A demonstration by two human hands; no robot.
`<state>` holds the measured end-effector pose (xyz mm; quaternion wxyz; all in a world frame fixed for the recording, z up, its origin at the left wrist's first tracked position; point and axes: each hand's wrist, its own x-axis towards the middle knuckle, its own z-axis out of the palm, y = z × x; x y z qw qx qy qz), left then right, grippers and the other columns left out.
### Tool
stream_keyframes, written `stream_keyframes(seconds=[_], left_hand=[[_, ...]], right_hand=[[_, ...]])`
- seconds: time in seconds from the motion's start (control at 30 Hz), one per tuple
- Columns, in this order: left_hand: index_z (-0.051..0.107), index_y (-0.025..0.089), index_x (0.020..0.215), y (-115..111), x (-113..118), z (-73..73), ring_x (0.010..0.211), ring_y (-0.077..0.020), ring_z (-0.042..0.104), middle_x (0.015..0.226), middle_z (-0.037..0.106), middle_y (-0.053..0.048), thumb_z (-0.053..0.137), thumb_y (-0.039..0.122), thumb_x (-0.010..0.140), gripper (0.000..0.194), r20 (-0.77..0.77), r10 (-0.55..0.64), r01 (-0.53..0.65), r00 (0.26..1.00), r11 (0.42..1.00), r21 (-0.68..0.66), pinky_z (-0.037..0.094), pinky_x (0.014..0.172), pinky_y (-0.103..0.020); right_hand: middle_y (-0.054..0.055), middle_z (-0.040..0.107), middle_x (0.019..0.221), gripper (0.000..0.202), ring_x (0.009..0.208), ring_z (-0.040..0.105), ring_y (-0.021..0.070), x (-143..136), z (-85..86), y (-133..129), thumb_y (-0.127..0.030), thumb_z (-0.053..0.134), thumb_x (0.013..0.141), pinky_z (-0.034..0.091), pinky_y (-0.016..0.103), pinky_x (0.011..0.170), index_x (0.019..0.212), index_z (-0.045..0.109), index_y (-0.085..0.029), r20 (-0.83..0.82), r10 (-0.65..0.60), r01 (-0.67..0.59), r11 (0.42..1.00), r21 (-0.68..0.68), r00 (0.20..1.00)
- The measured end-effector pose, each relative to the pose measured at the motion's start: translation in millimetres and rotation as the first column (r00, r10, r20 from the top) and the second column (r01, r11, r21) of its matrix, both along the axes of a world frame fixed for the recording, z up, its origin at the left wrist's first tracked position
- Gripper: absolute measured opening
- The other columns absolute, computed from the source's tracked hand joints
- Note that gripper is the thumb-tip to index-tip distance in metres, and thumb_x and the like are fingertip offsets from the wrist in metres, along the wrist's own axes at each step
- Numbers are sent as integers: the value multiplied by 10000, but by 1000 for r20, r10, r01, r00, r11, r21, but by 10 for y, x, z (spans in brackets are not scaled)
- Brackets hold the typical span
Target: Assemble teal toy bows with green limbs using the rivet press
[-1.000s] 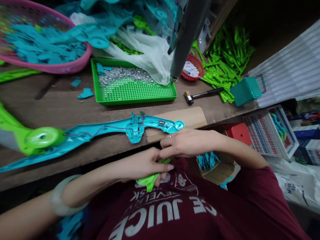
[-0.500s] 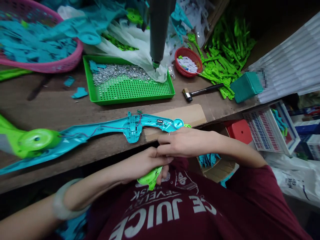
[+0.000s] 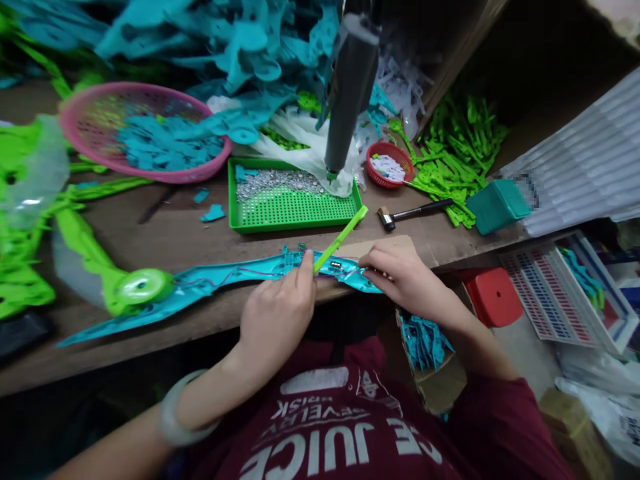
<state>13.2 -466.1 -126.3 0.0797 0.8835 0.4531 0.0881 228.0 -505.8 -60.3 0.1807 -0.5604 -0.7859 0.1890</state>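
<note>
A long light-blue plastic shell lies along the table's front edge, its hollow inside up, with thin red wires running along it. Small metal parts sit in it near its right end. My left hand is closed on a narrow lime-green plastic piece, which slants up to the right above the shell. Over the shell's right end, my right hand pinches at a thin wire; its fingers partly cover that end. A round lime-green part rests on the shell's left end.
Behind the shell stands a green tray of small metal pieces, with a dark hanging screwdriver above it. A hammer, a red basket and a teal container are to the right. A pink basket holds blue parts.
Both hands have come up from near my body to the shell and moved apart. The lime-green piece, low in my left hand before, now points up over the shell. The view has shifted.
</note>
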Motion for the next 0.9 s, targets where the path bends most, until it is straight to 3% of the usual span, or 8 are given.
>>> stream_keyframes(seconds=[0.1,0.3,0.43,0.57,0.63,0.73,0.8,0.9], left_hand=[[562,109,1429,102,31,92,795,-301,724,925,762,-148,347,191,1004,483,-37,-9,8,999,999,-32,474,654,-354],[653,167,1290,243,-65,186,825,-256,722,978,771,-92,393,300,1012,404,220,54,-16,974,985,-173,488,685,-323],[584,118,1409,267,-63,189,942,-337,705,1024,743,-178,328,179,983,501,52,83,-87,995,993,83,478,735,-405],[686,151,1240,360,-38,195,954,-314,696,1060,745,-146,410,256,947,416,279,66,-20,958,986,-165,500,778,-396],[714,181,1082,412,-42,213,828,-248,683,924,749,-83,473,376,927,347,506,158,93,848,896,-435,514,740,-343],[698,176,999,434,-47,259,620,-160,579,695,645,-6,605,510,844,380,641,441,325,628,600,-731,483,582,-267],[692,156,1055,413,-46,296,557,-120,506,654,583,21,693,516,785,450,610,596,431,522,433,-792,431,509,-231],[656,155,1210,374,-42,347,544,-103,470,623,536,44,726,451,788,521,561,713,509,422,325,-797,408,486,-207]], right_hand=[[43,623,904,115,850,592,159,-21,-23,89,-174,540,984,463,279,781,1042,638,-164,-126,-89,101,991,88,988],[0,651,807,133,716,591,129,152,-88,198,-287,696,879,469,251,655,941,665,-173,-474,-232,172,971,-167,849],[12,653,828,70,774,592,133,90,-45,169,-201,630,925,461,261,712,872,672,-183,-363,-125,152,987,48,923],[14,621,826,98,783,582,131,-22,-2,146,-170,588,949,462,258,714,867,639,-187,-332,-94,177,958,226,938],[7,601,811,93,759,584,127,-36,-22,142,-182,589,945,461,256,693,864,637,-189,-372,-156,249,944,216,915],[-4,582,787,87,683,589,114,-37,-111,140,-227,601,921,460,248,628,856,646,-191,-491,-265,350,933,89,830],[-9,585,775,92,627,587,104,-57,-199,140,-264,622,888,464,240,584,848,656,-188,-582,-336,395,918,-27,740],[-25,592,710,151,563,573,99,-135,-365,122,-332,677,826,477,235,549,849,661,-183,-684,-431,376,895,-241,588]])
